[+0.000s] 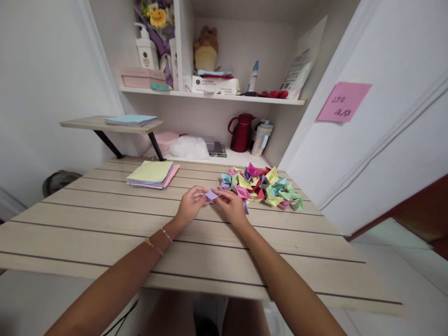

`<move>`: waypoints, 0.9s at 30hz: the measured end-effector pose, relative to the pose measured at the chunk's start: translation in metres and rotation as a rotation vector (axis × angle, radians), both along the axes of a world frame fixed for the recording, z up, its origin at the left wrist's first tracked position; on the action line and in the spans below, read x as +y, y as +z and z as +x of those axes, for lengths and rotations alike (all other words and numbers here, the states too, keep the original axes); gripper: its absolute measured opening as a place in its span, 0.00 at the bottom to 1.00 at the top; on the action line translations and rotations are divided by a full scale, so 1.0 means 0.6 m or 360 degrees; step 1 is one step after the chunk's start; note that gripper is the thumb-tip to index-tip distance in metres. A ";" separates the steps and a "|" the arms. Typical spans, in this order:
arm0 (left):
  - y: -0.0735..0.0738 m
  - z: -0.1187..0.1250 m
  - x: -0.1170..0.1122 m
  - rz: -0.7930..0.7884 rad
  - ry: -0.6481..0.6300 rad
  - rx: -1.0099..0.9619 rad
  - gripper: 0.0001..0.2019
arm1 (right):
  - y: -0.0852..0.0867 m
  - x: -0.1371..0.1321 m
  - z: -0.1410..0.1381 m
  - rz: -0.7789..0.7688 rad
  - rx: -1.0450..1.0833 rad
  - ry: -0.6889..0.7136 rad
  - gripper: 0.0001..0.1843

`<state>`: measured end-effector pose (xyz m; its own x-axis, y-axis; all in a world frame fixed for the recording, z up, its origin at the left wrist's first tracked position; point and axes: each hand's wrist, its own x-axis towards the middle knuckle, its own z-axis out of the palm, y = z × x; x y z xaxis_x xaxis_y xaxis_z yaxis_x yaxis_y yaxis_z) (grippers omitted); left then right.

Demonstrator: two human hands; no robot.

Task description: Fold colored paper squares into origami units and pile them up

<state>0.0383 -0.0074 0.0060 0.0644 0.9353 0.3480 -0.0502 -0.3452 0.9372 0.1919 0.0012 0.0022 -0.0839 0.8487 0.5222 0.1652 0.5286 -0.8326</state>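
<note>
A small folded piece of purple paper (211, 195) is held between both hands, above the middle of the slatted table (210, 256). My left hand (191, 204) pinches its left side, and my right hand (231, 205) grips its right side with the fingertips. Just beyond my right hand lies a heap of folded paper boats (276, 189) in pink, yellow, green, blue, red and purple. To the left, farther back, sits a stack of coloured paper sheets (150, 172), with a yellow sheet on top.
A small raised shelf (80, 122) at the back left carries blue paper sheets (131, 120). Behind the table, a cabinet holds a red jug (241, 133), a pale tumbler (262, 138) and a plastic bag (189, 147). A pink note (345, 101) sticks to the right wall.
</note>
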 end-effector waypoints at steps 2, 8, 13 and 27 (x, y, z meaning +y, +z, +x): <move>0.004 -0.002 0.001 -0.0049 -0.0015 -0.0089 0.10 | 0.003 0.001 0.004 -0.0089 0.0127 0.0103 0.15; 0.012 -0.008 -0.007 0.0063 0.0009 0.0145 0.10 | 0.008 0.000 0.007 -0.0164 0.0185 0.0164 0.11; 0.009 -0.003 -0.009 0.0158 0.0094 0.0348 0.09 | 0.001 0.003 0.003 -0.0170 0.0207 0.0118 0.13; 0.005 -0.006 -0.009 0.0478 0.0228 0.0579 0.10 | 0.006 0.002 0.012 0.0286 -0.0345 -0.0084 0.05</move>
